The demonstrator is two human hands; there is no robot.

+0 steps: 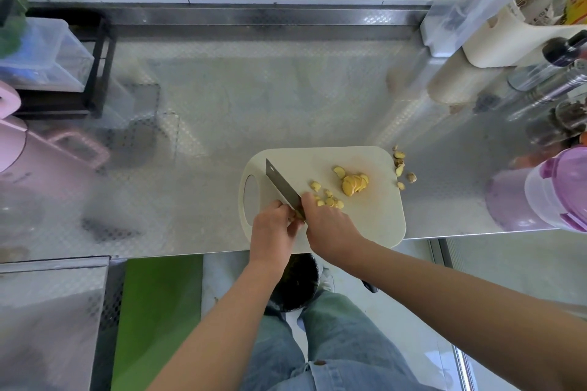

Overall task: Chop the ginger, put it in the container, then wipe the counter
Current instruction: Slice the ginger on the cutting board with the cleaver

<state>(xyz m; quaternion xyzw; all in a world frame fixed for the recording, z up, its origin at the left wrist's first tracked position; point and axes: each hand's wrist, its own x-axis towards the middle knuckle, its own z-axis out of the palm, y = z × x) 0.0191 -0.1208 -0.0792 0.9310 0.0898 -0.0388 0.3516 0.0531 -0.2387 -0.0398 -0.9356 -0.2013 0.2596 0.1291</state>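
The ginger piece (299, 216), pinched by the left hand (274, 227) on the cutting board (365, 216) near the front edge of the counter (254, 105), sits under the cleaver (281, 182) gripped by the right hand (330, 225), so curl that pinch back and slice thin.

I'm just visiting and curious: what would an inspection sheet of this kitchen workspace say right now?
Surface: steel counter, cutting board at its front edge.
Job's things: knife over the board; ginger slices on it; purple-lidded container at the right.
Clutter: ginger scraps on the counter beside the board's right edge.
Hands: left hand holds a ginger piece by the blade; right hand grips the knife.
Cables: nothing seen.
Surroundings: black rack left, bottles right.
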